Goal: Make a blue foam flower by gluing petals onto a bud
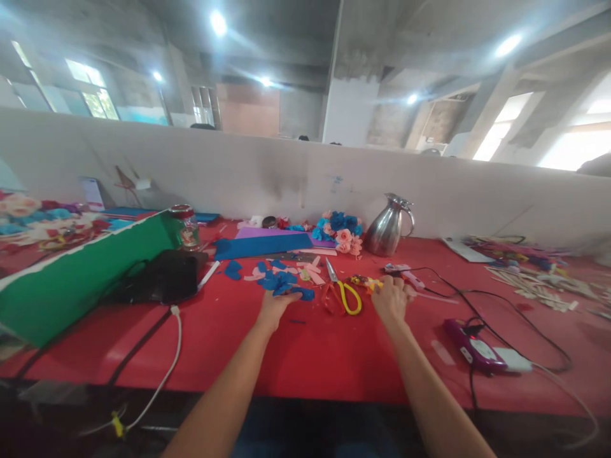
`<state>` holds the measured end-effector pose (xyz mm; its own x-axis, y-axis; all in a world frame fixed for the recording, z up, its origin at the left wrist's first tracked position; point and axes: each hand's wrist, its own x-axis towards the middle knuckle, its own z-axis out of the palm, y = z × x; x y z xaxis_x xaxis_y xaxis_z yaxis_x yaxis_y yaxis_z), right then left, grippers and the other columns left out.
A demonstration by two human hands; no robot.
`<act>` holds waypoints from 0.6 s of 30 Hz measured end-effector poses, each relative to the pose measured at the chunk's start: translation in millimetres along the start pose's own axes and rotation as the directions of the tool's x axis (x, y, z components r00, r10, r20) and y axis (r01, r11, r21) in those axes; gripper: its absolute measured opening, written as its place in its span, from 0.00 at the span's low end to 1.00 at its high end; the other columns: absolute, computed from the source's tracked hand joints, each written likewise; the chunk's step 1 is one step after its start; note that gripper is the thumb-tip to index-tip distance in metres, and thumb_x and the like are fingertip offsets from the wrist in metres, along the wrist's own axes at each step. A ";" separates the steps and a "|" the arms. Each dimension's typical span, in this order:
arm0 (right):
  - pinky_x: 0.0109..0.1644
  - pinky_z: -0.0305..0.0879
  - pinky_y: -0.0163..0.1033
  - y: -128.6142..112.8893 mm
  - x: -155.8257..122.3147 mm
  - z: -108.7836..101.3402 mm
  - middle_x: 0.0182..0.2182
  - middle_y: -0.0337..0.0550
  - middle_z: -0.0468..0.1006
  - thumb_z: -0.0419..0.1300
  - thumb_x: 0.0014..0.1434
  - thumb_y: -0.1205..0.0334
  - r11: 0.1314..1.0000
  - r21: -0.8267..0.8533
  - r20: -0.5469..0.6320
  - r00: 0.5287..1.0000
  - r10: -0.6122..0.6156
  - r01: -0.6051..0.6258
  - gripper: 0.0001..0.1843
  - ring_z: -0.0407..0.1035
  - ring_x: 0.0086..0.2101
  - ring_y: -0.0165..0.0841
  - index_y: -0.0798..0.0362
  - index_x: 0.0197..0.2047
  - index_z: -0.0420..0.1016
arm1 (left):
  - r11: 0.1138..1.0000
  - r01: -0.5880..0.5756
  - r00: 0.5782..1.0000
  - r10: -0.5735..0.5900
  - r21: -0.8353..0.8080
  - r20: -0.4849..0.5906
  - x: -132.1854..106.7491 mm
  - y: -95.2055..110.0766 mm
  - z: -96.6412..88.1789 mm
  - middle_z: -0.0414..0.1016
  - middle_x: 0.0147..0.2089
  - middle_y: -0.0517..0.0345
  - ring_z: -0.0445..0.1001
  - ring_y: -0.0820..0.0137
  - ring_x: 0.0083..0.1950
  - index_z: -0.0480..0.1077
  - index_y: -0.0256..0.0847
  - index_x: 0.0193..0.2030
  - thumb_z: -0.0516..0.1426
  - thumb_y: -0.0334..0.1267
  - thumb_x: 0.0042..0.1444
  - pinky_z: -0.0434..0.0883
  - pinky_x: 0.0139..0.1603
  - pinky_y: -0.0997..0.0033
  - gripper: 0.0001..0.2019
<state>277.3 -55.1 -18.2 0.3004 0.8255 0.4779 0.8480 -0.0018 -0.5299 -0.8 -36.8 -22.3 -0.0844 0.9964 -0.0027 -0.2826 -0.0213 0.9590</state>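
Observation:
My left hand (275, 306) is closed on a blue paper flower (277, 281), just above the red table; the petals hide most of its fingertips. Loose blue petals (233, 270) and pink paper pieces (312, 271) lie around it. My right hand (393, 300) reaches down with bent fingers at a small yellow-orange item (371, 284), whose kind is too blurred to make out. Between the two hands rest scissors (352, 298) with one yellow and one red handle, blades pointing away. A glue gun (409, 277), pinkish white with a black cord, lies just beyond my right hand.
Blue and purple sheets (267, 244) lie behind the petals, near a bunch of paper flowers (341, 230) and a steel jug (389, 228). Left are a glass jar (185, 229), black bag-like object (167, 277) and green board (90, 270). A purple power strip (475, 346) with cords sits right.

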 end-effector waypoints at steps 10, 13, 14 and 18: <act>0.30 0.67 0.34 -85.1 -33.2 67.4 0.39 0.41 0.80 0.55 0.48 0.67 0.844 0.535 0.200 0.965 -0.169 0.037 0.19 0.69 0.24 0.29 0.51 0.44 0.76 | 1.000 0.007 1.000 -0.007 0.004 -0.022 -1.2 -0.4 -6.5 0.80 0.39 0.50 0.76 0.58 0.44 0.77 0.39 0.35 0.69 0.35 0.31 0.70 0.44 0.62 0.19; 0.30 0.68 0.35 -86.4 -39.0 67.5 0.40 0.43 0.79 0.58 0.47 0.65 0.805 0.592 0.183 0.965 -0.190 0.046 0.18 0.70 0.25 0.29 0.51 0.44 0.77 | 0.999 0.022 1.000 -0.021 0.042 -0.010 -6.2 4.5 -5.2 0.80 0.40 0.50 0.76 0.58 0.44 0.78 0.40 0.35 0.69 0.35 0.31 0.71 0.43 0.63 0.19; 0.31 0.68 0.35 -86.1 -39.9 66.6 0.39 0.43 0.79 0.58 0.48 0.65 0.797 0.601 0.173 0.966 -0.191 0.050 0.17 0.70 0.26 0.30 0.51 0.42 0.78 | 0.999 0.022 1.000 -0.022 0.050 0.000 -7.9 6.1 -4.8 0.80 0.39 0.51 0.76 0.59 0.44 0.78 0.40 0.36 0.69 0.35 0.31 0.71 0.43 0.63 0.19; 0.40 0.68 0.39 -85.9 -40.5 60.9 0.35 0.44 0.79 0.57 0.52 0.65 0.783 0.618 0.119 0.977 -0.175 0.066 0.10 0.72 0.35 0.36 0.50 0.35 0.80 | 0.996 -0.016 0.998 0.011 0.086 0.054 -13.6 10.0 -4.7 0.80 0.34 0.53 0.76 0.59 0.43 0.78 0.41 0.35 0.69 0.38 0.32 0.70 0.44 0.63 0.18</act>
<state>165.7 -54.0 -34.8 0.0930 0.8740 0.4770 0.4140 0.4017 -0.8168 -7.0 -51.0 -14.0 -0.0359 0.9991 0.0233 -0.1977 -0.0299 0.9798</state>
